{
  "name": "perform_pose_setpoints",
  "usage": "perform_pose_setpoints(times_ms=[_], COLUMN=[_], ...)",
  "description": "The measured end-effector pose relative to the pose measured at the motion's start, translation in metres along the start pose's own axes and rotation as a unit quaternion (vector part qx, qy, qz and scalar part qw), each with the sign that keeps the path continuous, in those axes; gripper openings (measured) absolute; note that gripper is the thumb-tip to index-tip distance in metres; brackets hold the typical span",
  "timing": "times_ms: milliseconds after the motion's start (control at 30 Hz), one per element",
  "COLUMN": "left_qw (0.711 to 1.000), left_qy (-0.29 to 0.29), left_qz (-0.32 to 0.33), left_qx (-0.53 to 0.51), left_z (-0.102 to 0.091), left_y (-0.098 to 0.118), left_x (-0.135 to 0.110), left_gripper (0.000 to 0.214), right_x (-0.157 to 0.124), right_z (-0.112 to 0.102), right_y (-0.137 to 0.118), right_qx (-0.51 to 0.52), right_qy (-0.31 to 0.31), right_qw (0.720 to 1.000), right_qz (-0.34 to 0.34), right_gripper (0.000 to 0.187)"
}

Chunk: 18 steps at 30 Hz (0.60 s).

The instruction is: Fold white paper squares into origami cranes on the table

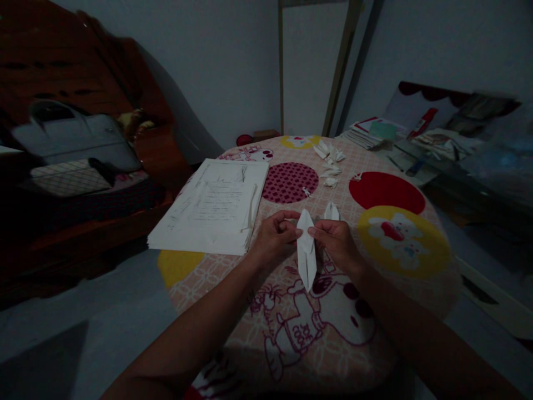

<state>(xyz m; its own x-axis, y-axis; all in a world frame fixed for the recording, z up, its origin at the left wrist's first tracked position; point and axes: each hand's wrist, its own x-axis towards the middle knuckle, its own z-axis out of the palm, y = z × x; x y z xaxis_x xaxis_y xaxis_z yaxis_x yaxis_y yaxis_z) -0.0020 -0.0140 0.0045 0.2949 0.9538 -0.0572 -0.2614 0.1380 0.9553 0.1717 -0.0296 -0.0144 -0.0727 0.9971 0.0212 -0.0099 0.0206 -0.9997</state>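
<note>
Just below the frame's centre, the fingers of the left hand (pixel 272 239) and right hand (pixel 336 241) both pinch one folded white paper (pixel 307 261) above the worktop (pixel 333 358); a second folded piece (pixel 332 211) sits just beyond; one paper stack (pixel 216 214) lies centre-left; farther, upper centre, small folded pieces (pixel 332 158) cluster, too dim to count.
</note>
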Motion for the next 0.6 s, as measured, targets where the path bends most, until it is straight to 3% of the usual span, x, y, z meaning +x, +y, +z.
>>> perform_pose_setpoints(times_ms=[133,300,400,600], left_qw=[1.0,0.995,0.993,0.979], left_qy=[0.008,0.047,0.038,0.046], left_qz=[0.009,0.065,0.095,0.171], left_qx=[0.006,0.051,0.064,0.099], left_z=[-0.0012,-0.0007,0.0003,0.0028], left_y=[-0.0021,-0.0031,-0.0041,-0.0037], left_x=[0.0012,-0.0003,-0.0018,-0.0042], left_gripper=[0.043,0.039,0.038,0.019], right_x=[0.0004,0.0005,0.0007,0.0013], right_z=[0.0007,0.0026,0.0016,0.0016], right_y=[-0.0005,-0.0004,-0.001,-0.0051], right_qx=[0.011,0.057,0.047,0.017], right_qy=[0.004,-0.023,-0.018,0.007], right_qw=[1.0,0.998,0.999,1.0], right_qz=[-0.002,-0.004,-0.011,-0.026], right_gripper=[0.031,0.021,0.018,0.019])
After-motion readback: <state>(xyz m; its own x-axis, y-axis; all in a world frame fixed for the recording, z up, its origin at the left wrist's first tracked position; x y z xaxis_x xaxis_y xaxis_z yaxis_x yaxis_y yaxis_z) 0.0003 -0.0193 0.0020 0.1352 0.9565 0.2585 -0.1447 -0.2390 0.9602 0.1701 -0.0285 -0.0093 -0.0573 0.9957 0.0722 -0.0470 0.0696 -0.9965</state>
